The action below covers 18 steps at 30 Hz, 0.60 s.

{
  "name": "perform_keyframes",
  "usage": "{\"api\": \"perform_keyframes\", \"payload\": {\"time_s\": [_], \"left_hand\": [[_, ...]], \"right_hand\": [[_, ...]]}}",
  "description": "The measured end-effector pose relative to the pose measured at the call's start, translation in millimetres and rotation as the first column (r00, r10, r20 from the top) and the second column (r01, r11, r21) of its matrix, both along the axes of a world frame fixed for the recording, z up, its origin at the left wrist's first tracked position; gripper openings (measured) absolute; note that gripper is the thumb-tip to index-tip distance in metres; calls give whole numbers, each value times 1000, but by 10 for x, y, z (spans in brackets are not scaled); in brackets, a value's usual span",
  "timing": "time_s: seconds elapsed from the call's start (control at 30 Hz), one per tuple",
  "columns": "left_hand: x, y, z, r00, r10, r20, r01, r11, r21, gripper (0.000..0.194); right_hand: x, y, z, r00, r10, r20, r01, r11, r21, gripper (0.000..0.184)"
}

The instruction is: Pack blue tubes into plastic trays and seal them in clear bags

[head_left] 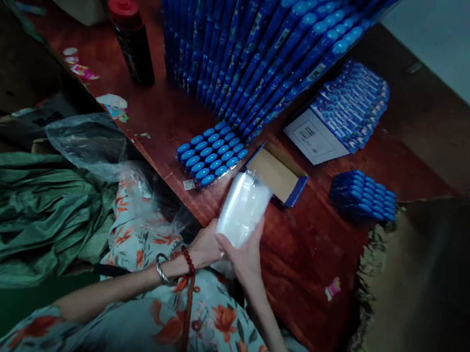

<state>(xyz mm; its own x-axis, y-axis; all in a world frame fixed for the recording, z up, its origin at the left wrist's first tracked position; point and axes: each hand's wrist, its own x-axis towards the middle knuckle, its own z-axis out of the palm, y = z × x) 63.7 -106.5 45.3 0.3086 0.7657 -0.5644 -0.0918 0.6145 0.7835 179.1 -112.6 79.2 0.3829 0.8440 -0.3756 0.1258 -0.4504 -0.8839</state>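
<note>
Both my hands are closed around a shiny, whitish translucent plastic packet (244,210) just above the table's near edge; what is inside it I cannot make out. My left hand (207,246) grips its lower left side, a bead bracelet and metal bangle on that wrist. With the thumb lying across the lower end, my right hand (246,254) holds the right side. Behind the packet lies an open box (277,172) with blue sides and a bare brown inside. Left of it, a wrapped block of blue-capped tubes (212,152) rests on the table.
Tall stacks of blue wrapped packs (237,41) fill the back of the reddish table (296,267). At right stand a row of blue printed cartons (342,109), another blue block (364,196) and a ragged-edged cardboard box (415,297). A red-lidded black bottle (133,43) stands left.
</note>
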Motion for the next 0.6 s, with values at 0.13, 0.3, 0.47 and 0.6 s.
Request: {"api": "perform_keyframes", "payload": {"time_s": [0.13, 0.3, 0.47, 0.6], "left_hand": [[-17, 20, 15, 999, -16, -34, 17, 1000, 26, 73], [-239, 131, 133, 941, 0, 338, 65, 982, -179, 78], [-366, 204, 152, 889, 232, 395, 0, 862, -506, 60], [-337, 204, 162, 933, 164, 320, 1, 889, -457, 53]], "right_hand": [[98, 39, -70, 998, -57, 17, 57, 998, -27, 85], [420, -9, -155, 884, -274, -379, 174, 945, -276, 37], [456, -76, -196, 767, -442, -464, 213, 859, -466, 34], [324, -24, -123, 811, -313, -493, 153, 929, -338, 41]]}}
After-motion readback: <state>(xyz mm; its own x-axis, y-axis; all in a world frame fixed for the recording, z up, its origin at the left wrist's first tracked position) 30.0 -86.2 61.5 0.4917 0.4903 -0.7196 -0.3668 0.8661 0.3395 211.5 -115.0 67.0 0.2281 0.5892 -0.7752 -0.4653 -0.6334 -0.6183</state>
